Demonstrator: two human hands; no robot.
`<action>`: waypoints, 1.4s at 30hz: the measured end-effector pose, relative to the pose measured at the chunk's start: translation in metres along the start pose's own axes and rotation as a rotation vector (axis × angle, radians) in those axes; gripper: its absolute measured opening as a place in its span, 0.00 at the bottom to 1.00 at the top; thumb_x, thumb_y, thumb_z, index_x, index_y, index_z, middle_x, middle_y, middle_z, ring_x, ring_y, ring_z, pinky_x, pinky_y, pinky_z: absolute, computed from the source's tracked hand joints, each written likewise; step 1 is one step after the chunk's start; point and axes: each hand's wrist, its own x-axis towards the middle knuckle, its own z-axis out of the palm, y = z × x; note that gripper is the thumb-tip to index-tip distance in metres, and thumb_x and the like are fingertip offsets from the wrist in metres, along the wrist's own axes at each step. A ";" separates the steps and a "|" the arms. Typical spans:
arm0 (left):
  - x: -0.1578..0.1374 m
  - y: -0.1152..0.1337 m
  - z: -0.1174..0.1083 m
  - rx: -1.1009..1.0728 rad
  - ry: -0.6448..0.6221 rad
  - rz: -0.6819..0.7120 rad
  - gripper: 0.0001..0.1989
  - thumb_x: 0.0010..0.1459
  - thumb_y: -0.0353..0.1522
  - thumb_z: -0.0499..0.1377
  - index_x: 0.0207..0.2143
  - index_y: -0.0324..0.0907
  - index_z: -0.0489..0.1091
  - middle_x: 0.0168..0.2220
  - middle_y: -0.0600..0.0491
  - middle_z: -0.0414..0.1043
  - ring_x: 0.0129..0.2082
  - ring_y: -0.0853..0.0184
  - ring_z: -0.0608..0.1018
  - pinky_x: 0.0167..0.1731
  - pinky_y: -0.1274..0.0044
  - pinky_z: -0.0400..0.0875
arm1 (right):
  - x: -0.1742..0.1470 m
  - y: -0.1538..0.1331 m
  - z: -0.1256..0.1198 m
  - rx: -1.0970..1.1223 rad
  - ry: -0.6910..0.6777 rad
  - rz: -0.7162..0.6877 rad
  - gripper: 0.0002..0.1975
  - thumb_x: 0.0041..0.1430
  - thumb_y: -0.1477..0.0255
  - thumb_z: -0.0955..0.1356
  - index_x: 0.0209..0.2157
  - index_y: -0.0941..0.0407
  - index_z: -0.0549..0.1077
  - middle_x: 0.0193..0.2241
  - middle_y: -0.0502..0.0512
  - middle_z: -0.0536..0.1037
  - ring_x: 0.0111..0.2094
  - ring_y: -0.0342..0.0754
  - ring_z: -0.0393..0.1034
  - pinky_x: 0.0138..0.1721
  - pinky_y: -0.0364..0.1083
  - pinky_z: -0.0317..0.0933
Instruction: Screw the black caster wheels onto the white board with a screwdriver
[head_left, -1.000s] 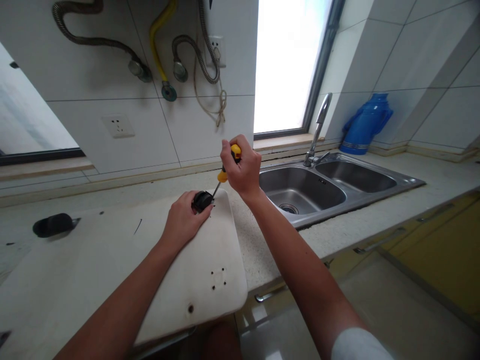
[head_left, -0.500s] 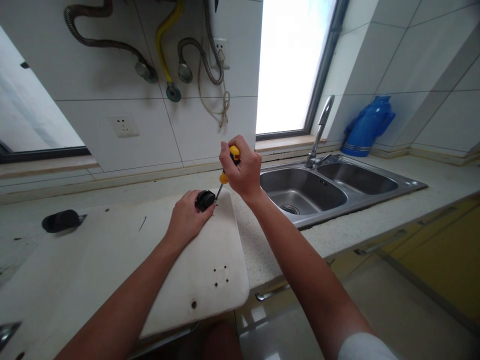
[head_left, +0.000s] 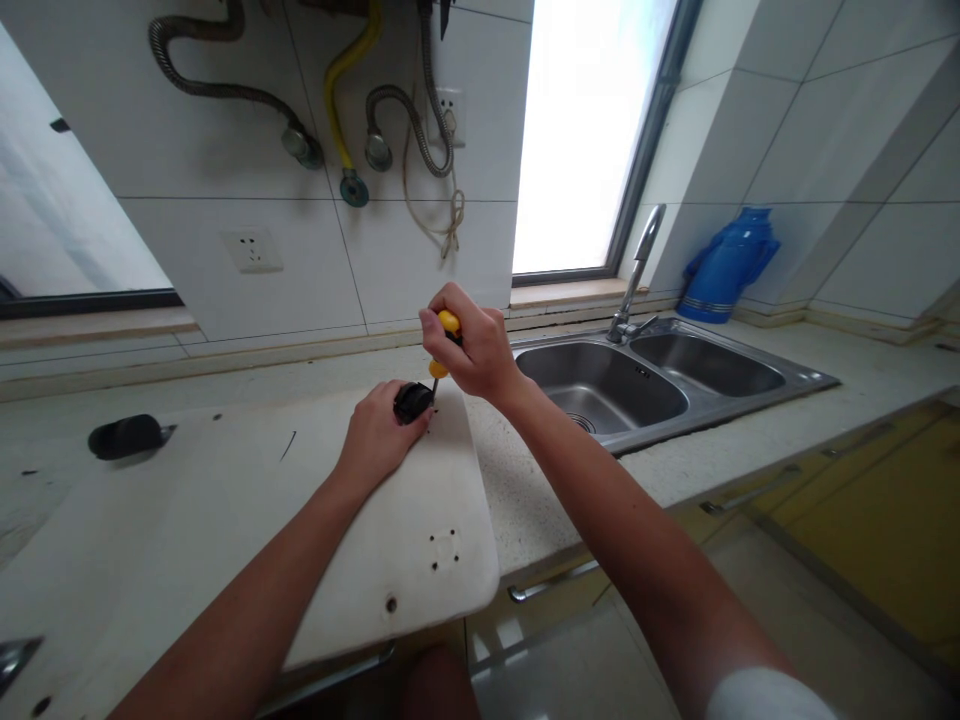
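Note:
My right hand [head_left: 471,345] is wrapped round the yellow-and-black handle of a screwdriver [head_left: 449,323]. The screwdriver leans slightly, its shaft running down to the base of a black caster [head_left: 413,402]. Its tip is hidden too much to tell what it touches. With fingers and thumb, my left hand [head_left: 379,432] grips the caster against a white board [head_left: 420,480] near its far right corner. Small screw holes [head_left: 445,550] in a square pattern show at the board's near right corner. Another black caster [head_left: 126,437] lies on its side at the far left.
The board rests on a speckled countertop [head_left: 525,510]. A steel double sink [head_left: 600,385] with a tall faucet [head_left: 637,270] sits to the right, a blue thermos [head_left: 727,268] behind it. Hoses [head_left: 345,110] hang on the tiled wall. Drawers with handles [head_left: 551,582] line the counter's front.
My right hand and the screwdriver have shifted slightly left, and the screwdriver stands more upright. My left hand keeps its grip on the caster. The camera view has moved a little.

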 end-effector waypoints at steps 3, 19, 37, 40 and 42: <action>0.001 0.000 0.000 -0.008 0.001 -0.009 0.12 0.58 0.42 0.66 0.41 0.46 0.74 0.43 0.47 0.82 0.47 0.50 0.83 0.49 0.63 0.76 | 0.003 -0.001 0.003 -0.046 -0.007 0.015 0.14 0.76 0.58 0.64 0.37 0.50 0.65 0.27 0.43 0.70 0.26 0.40 0.58 0.33 0.44 0.57; 0.002 0.001 0.010 -0.062 0.007 0.002 0.12 0.62 0.38 0.68 0.46 0.44 0.74 0.47 0.43 0.80 0.51 0.47 0.82 0.53 0.59 0.76 | 0.060 -0.026 -0.022 -0.519 -0.583 0.211 0.21 0.73 0.57 0.70 0.28 0.52 0.65 0.23 0.47 0.67 0.26 0.44 0.51 0.36 0.50 0.47; -0.041 -0.061 -0.221 0.186 0.153 -0.082 0.10 0.72 0.38 0.62 0.46 0.45 0.82 0.48 0.46 0.85 0.47 0.57 0.84 0.50 0.67 0.78 | 0.096 -0.057 0.006 -0.617 -0.708 0.599 0.25 0.76 0.63 0.65 0.21 0.52 0.69 0.17 0.57 0.78 0.17 0.37 0.67 0.36 0.51 0.62; -0.064 -0.137 -0.293 0.286 0.281 -0.349 0.11 0.69 0.34 0.60 0.42 0.43 0.83 0.44 0.42 0.86 0.47 0.51 0.84 0.52 0.60 0.76 | 0.096 -0.064 0.006 -0.618 -0.696 0.619 0.25 0.75 0.65 0.66 0.20 0.51 0.68 0.18 0.58 0.78 0.16 0.35 0.65 0.36 0.53 0.61; -0.090 -0.184 -0.316 0.320 0.295 -0.487 0.10 0.65 0.36 0.63 0.38 0.44 0.83 0.39 0.41 0.86 0.45 0.48 0.85 0.48 0.59 0.77 | 0.096 -0.069 0.007 -0.619 -0.701 0.615 0.25 0.75 0.65 0.66 0.20 0.51 0.68 0.18 0.59 0.79 0.16 0.36 0.64 0.36 0.54 0.61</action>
